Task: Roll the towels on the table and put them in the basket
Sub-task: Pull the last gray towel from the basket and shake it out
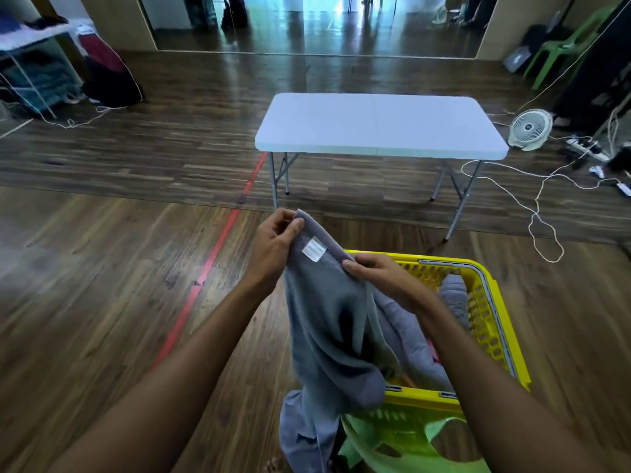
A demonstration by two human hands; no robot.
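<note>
Head view, the only one. Left hand (275, 245) pinches the top corner of a grey towel (327, 336) btwn thumb & curled fingers. Right hand (375, 273) pinches the same top edge lower & to the right, thumb on the cloth. Both grips are narrow & hold only the towel. A white label (312, 249) sits on the cloth btwn the two hands. The towel hangs slack & unrolled, long axis approx straight down, its lower end dropping past the near-left corner of the yellow basket (490, 302). The basket is below & right of the hands, resting on sth green (396, 435), prob a plastic chair. More grey towels (452, 291) lie loose inside it.

The table (375, 128) stands ahead, well apart from the hands, long side facing the person. Key relation: the towel hangs down from the grip while the table lies fwd & slightly right. So the held edge has to travel fwd & over the near table edge w/ the cloth trailing. The left hand is higher & nearer the table, so it prob leads. The held edge slopes down left to right; levelling it would help the towel lie flat. Risk: the trailing end snagging on the basket rim.
</note>
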